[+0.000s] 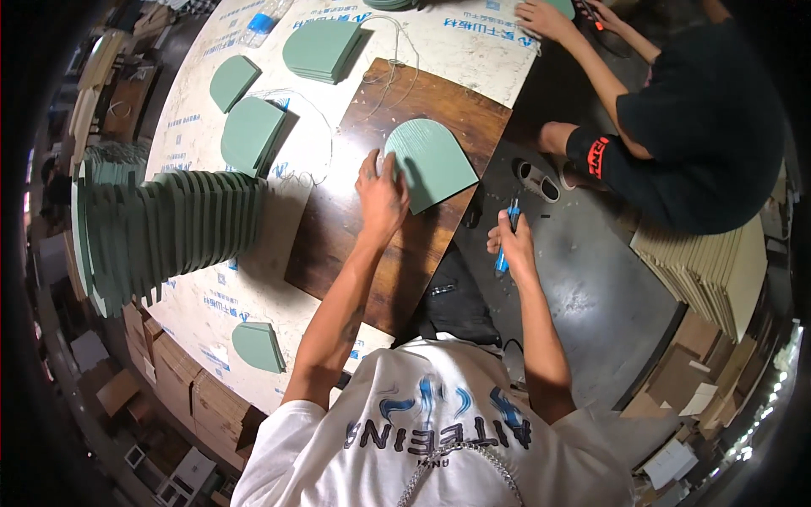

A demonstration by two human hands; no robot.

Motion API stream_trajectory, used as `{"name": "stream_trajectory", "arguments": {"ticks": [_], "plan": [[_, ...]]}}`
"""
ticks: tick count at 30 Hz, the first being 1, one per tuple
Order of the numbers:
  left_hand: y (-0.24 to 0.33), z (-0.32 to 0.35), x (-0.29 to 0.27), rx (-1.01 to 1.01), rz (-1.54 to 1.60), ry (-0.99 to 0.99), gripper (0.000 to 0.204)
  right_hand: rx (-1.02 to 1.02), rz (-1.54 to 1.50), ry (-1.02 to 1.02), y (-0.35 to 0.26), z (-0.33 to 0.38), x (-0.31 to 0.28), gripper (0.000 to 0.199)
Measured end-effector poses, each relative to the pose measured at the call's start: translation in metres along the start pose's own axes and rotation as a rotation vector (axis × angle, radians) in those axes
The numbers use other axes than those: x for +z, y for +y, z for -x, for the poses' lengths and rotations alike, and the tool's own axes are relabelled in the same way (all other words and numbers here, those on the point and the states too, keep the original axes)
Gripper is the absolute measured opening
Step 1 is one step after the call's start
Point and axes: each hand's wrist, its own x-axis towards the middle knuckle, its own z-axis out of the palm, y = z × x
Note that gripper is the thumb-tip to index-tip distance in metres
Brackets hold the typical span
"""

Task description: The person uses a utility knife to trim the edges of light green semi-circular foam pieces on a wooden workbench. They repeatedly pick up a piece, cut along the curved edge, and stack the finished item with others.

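A green panel (431, 165) with one rounded end lies on a brown wood-grain board (359, 228). My left hand (382, 193) holds the panel at its left edge, fingers curled against it. Off the board's right side, above the floor, my right hand (515, 241) is closed around a slim blue-and-black hand tool (504, 253); its dark narrow end points away from me, and its exact kind is unclear.
Left of the board, a long row of green panels (169, 228) stands on edge on the white table (190, 317). Smaller stacks (253, 131) lie beyond, near thin cord and a plastic bottle (260, 25). A co-worker (693, 127) sits at right, near stacked pale boards (710, 270).
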Motion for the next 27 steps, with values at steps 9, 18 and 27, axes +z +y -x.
{"name": "stream_trajectory", "arguments": {"ticks": [9,18,27], "plan": [[0.018,-0.035,0.075,-0.165,-0.13,-0.091,0.06,-0.35,0.135,-0.043,-0.003,-0.021,0.04,0.037],[-0.006,-0.036,0.064,0.069,-0.197,-0.104,0.057,0.087,-0.049,-0.014,0.009,0.003,0.019,0.043],[0.003,-0.041,0.062,0.008,-0.186,-0.079,0.052,-0.761,0.858,-0.011,0.005,0.021,0.015,0.048]]}}
